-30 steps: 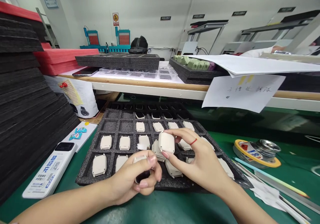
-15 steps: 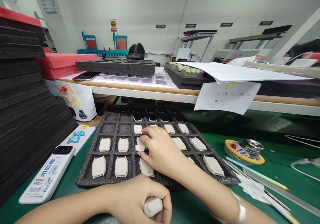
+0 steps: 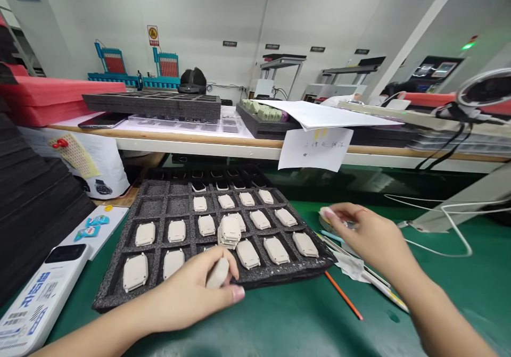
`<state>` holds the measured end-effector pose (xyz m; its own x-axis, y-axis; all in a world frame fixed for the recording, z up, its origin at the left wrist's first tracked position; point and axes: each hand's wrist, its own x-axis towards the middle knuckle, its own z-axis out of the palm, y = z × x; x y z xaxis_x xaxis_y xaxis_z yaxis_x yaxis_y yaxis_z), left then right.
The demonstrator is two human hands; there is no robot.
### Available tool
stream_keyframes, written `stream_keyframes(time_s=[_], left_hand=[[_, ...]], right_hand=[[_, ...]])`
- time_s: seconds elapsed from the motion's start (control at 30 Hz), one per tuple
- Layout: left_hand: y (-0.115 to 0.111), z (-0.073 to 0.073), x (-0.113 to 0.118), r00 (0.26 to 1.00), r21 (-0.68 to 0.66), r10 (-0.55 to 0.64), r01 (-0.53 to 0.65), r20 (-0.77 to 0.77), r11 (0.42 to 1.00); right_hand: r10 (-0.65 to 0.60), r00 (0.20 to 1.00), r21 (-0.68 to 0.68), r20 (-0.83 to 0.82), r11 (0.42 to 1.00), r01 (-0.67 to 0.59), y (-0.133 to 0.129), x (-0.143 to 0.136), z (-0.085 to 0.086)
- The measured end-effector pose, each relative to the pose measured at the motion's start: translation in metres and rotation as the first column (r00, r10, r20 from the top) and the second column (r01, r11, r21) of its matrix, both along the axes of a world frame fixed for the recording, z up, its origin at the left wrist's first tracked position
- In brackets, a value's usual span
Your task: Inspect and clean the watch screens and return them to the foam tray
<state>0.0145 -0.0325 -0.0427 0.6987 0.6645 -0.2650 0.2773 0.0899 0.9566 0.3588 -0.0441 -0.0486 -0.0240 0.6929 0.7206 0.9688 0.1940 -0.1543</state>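
My left hand (image 3: 195,288) is curled around a beige watch case (image 3: 217,273), over the front edge of a black foam tray (image 3: 112,285). Just beyond its fingers, a small stack of beige watch cases (image 3: 229,231) sits over the tray's middle. More beige cases lie in the compartments around it, such as a front-left case (image 3: 136,272). To the right of the tray, my right hand (image 3: 367,240) closes on the left rim of a roll of tape (image 3: 324,223). The hand covers most of that roll.
A white box (image 3: 48,293) and blue packets (image 3: 88,232) lie left of the tray. Pens (image 3: 385,290), paper scraps and an orange stick (image 3: 344,296) are on the right. A shelf (image 3: 223,147) crosses behind. White cables (image 3: 439,213) run at far right.
The view has turned right. My right hand has left the watch cases in the tray and reached over to the tape. My left hand still holds a watch case, now nearer the tray.
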Motion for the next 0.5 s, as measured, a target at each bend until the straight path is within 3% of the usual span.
stream_keyframes(time_s=[0.1, 0.17, 0.23, 0.33, 0.37, 0.4, 0.43, 0.47, 0.5], left_hand=[[0.007, 0.003, 0.003, 0.961, -0.177, 0.197, -0.163, 0.194, 0.97], [0.01, 0.004, 0.005, 0.908, -0.23, 0.315, -0.256, 0.275, 0.939], [0.01, 0.004, 0.006, 0.865, -0.213, 0.402, -0.35, 0.302, 0.912], [0.009, -0.001, 0.005, 0.832, -0.131, 0.471, -0.453, 0.293, 0.882], [0.009, -0.004, 0.004, 0.829, -0.11, 0.477, -0.467, 0.293, 0.878], [0.008, -0.006, 0.004, 0.827, -0.092, 0.476, -0.472, 0.298, 0.877], [0.008, -0.008, 0.003, 0.826, -0.077, 0.473, -0.473, 0.307, 0.877], [0.008, -0.01, 0.002, 0.827, -0.068, 0.467, -0.471, 0.314, 0.88], [0.008, -0.012, 0.002, 0.829, -0.063, 0.461, -0.467, 0.316, 0.882]], right_hand=[[0.017, 1.0, 0.008, 0.01, 1.0, -0.017, -0.012, 0.043, -0.018], [0.036, 0.999, 0.009, 0.003, 0.999, -0.036, -0.016, 0.052, -0.025], [0.042, 0.999, -0.005, 0.001, 0.999, -0.042, -0.017, 0.044, -0.025], [0.081, 0.992, -0.054, -0.096, 0.995, -0.087, -0.019, -0.001, -0.007], [0.163, 0.944, -0.049, -0.287, 0.982, -0.185, -0.021, -0.021, 0.002], [0.263, 0.837, -0.04, -0.479, 0.946, -0.32, -0.025, -0.042, 0.012], [0.374, 0.679, -0.01, -0.632, 0.872, -0.49, -0.029, -0.062, 0.021], [0.498, 0.495, 0.067, -0.712, 0.75, -0.658, -0.034, -0.08, 0.029], [0.58, 0.36, 0.101, -0.73, 0.613, -0.784, -0.038, -0.094, 0.035]])
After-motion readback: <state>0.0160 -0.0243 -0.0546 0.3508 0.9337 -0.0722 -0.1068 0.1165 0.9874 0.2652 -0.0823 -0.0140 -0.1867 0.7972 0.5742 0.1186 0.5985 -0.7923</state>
